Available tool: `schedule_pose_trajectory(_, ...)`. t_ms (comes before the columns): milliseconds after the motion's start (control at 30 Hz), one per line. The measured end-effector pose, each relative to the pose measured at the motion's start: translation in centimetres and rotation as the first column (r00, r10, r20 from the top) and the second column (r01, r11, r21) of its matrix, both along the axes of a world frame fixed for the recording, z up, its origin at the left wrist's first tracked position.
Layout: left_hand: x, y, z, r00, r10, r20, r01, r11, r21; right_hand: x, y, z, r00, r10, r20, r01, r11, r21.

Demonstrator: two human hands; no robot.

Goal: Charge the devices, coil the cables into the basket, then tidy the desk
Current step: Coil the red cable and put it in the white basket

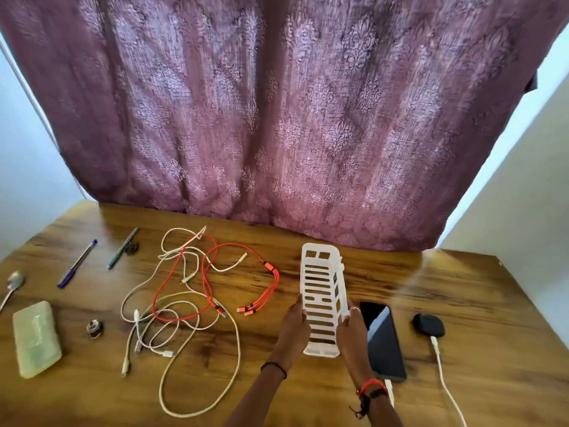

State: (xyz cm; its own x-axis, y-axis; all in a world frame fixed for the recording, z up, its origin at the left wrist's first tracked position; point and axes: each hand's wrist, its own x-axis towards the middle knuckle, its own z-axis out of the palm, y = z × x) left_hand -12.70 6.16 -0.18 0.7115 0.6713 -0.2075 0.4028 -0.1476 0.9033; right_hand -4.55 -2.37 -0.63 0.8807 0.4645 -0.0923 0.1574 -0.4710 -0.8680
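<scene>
A blue pen (pixel 77 263) and tangled cables (pixel 184 297) lie loose, nothing coiled yet. The left hand (pixel 295 325) clasps one side of the empty white basket (pixel 321 291), tipped up mid-desk, and the right hand (pixel 351 328) the other. The phone (pixel 383 340) and earbud case (pixel 428 325) sit plugged in, seemingly charging.

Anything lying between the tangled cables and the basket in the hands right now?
Nothing visible: only bare desk lies between the orange cable and the basket. The left hand and right hand both grip the basket, so neither is free to coil.
</scene>
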Motion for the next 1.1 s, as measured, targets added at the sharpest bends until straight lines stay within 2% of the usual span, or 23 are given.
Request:
schedule_pose_trajectory(200, -0.5, 1.6, -1.1, 0.997, -0.073, -0.036, 0.073, 0.997, -0.004, 0.4, 0.7, -0.5, 0.997, -0.050, 0.061, 0.054, 0.996, -0.066)
schedule_pose_trajectory(300, -2.0, 2.9, -0.9, 0.997, -0.044, -0.056, 0.045, 0.999, 0.011, 2.1, 1.3, -3.1, 0.991, -0.082, 0.101, 0.095, 0.986, -0.134)
schedule_pose_trajectory(367, -3.5, 4.1, -1.1, 0.999, -0.020, -0.034, 0.021, 0.999, 0.025, 1.0, 1.7, -1.5, 0.980, -0.116, 0.164, 0.141, 0.978, -0.151)
schedule_pose_trajectory(467, -6.7, 6.6, -1.6, 0.998, 0.032, -0.053, -0.025, 0.990, 0.141, -2.1, 2.9, 1.8, 0.960, -0.151, 0.235, 0.170, 0.983, -0.064)
schedule_pose_trajectory(533, -8.9, 8.5, -2.0, 0.992, 0.106, -0.065, -0.090, 0.973, 0.214, -4.0, 4.3, 2.8, 0.940, -0.150, 0.306, 0.154, 0.988, 0.009)
schedule_pose_trajectory(667, -12.2, 11.9, -2.3, 0.980, 0.174, -0.098, -0.135, 0.940, 0.313, -7.4, 7.6, 2.6, 0.940, 0.018, 0.341, -0.013, 1.000, -0.015)
schedule_pose_trajectory(767, -13.8, 14.0, -2.9, 0.977, 0.158, -0.142, -0.082, 0.897, 0.434, -8.8, 10.2, 1.4, 0.909, 0.182, 0.374, -0.144, 0.981, -0.129)
schedule_pose_trajectory(933, -15.1, 15.7, -3.0, 0.949, 0.064, -0.309, 0.172, 0.714, 0.679, -10.4, 14.3, -0.3, 0.918, 0.350, 0.187, -0.325, 0.933, -0.155)
schedule_pose_trajectory(1033, -15.1, 16.5, -2.6, 0.912, 0.031, -0.410, 0.309, 0.607, 0.732, -10.6, 16.4, -1.1, 0.903, 0.412, 0.121, -0.388, 0.904, -0.182)
schedule_pose_trajectory(1100, -14.9, 17.2, -2.8, 0.880, -0.034, -0.473, 0.389, 0.624, 0.678, -10.4, 17.6, -1.7, 0.890, 0.445, 0.098, -0.416, 0.881, -0.225)
